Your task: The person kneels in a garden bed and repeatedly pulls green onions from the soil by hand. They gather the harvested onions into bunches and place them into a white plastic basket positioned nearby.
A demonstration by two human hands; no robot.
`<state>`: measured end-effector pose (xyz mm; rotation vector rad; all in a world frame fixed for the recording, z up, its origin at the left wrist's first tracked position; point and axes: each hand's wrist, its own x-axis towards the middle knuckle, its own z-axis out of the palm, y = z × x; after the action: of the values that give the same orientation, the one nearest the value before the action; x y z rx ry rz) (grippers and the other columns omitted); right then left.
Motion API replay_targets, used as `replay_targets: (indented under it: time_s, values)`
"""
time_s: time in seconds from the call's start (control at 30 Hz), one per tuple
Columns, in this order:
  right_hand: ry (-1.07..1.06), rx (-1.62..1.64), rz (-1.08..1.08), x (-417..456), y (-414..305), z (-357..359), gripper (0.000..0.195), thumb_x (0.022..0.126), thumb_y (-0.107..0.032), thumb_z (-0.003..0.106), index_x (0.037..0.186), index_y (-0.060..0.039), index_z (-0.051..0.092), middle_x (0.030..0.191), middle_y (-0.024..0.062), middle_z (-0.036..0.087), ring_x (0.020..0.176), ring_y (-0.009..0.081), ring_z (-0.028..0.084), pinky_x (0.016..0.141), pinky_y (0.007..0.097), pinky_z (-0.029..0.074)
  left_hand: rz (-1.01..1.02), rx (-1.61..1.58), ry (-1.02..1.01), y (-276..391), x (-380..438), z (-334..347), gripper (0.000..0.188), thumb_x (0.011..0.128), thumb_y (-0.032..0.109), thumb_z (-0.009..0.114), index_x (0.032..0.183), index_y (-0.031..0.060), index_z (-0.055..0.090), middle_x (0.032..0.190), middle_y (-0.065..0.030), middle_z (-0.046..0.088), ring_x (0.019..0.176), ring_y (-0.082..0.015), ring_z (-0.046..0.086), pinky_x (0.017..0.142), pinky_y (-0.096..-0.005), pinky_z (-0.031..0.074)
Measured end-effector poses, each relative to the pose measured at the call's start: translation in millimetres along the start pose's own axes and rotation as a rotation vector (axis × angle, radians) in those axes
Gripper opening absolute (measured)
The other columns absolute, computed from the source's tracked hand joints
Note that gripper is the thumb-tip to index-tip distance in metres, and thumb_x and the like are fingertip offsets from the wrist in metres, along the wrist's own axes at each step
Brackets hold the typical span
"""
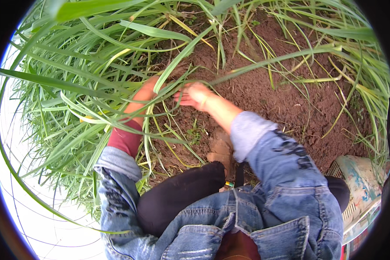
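Observation:
Long green strap-like leaves (170, 70) cross in front of my left hand (148, 88), which is low among the plants near the soil. Its fingertips are hidden, so any grip there cannot be made out. My right hand (195, 93) is just to the right, over bare brown soil (247, 94), its fingers pointing left toward the other hand. Motion blurs it, and whether it pinches a thin leaf is unclear. A few pale stalks (147, 139) hang below the left wrist.
Dense leafy plants (68, 65) fill the left side, and more foliage (370, 65) bends in at the right. A muddy boot (221, 148) stands on the soil below my right forearm. At the lower right is a pale slotted plastic crate (360, 178).

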<state>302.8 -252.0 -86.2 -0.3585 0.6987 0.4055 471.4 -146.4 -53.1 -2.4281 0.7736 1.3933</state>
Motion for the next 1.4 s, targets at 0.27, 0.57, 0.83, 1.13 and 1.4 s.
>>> replay_targets:
  time_s: [0.27,0.57,0.83,1.13,1.4]
  values:
    - [0.241,0.993,-0.026,108.1,13.0,34.5,0.037,0.091,-0.025,0.030,0.114,-0.0005,0.046,0.117,0.0149,0.047,0.108,0.0271,0.047,0.092,0.0466,0.037,0.174,0.307,0.434,36.4,-46.7,27.8,0.018,0.077,0.018,0.048,0.080,0.0036,0.059,0.077,-0.0176,0.060,0.072,-0.0342,0.059,0.058,-0.0385,0.048]
    - [0.270,0.835,-0.093,16.9,21.5,47.3,0.031,0.091,-0.022,0.033,0.110,-0.0017,0.048,0.111,0.0146,0.050,0.100,0.0256,0.052,0.085,0.0431,0.042,0.412,-0.049,0.448,75.1,-112.6,35.3,0.013,0.076,0.012,0.050,0.067,0.0028,0.049,0.060,-0.0113,0.046,0.057,-0.0277,0.052,0.050,-0.0368,0.040]
    - [0.200,0.476,-0.183,-6.1,14.9,19.5,0.016,0.087,-0.012,0.041,0.094,-0.0027,0.052,0.094,0.0098,0.056,0.082,0.0223,0.054,0.072,0.0367,0.047,0.160,-0.372,0.065,86.8,-110.0,6.8,0.024,0.075,0.024,0.057,0.087,0.0029,0.061,0.081,-0.0190,0.061,0.074,-0.0313,0.060,0.064,-0.0372,0.046]
    - [-0.180,0.844,-0.309,-18.7,25.0,-11.3,0.014,0.079,-0.020,0.061,0.082,-0.0084,0.054,0.081,0.0035,0.059,0.078,0.0197,0.056,0.072,0.0320,0.047,0.345,0.171,0.422,107.9,-71.2,9.1,0.048,0.079,0.032,0.053,0.100,-0.0116,0.052,0.090,-0.0296,0.057,0.094,-0.0374,0.055,0.083,-0.0427,0.041]
    - [-0.015,0.808,-0.208,5.6,12.9,-12.3,0.013,0.083,-0.014,0.049,0.085,-0.0031,0.057,0.084,0.0115,0.059,0.077,0.0245,0.058,0.072,0.0391,0.049,0.419,-0.172,0.528,71.7,-43.3,-37.8,0.024,0.080,0.017,0.052,0.096,-0.0004,0.059,0.086,-0.0200,0.061,0.080,-0.0328,0.059,0.068,-0.0361,0.046]
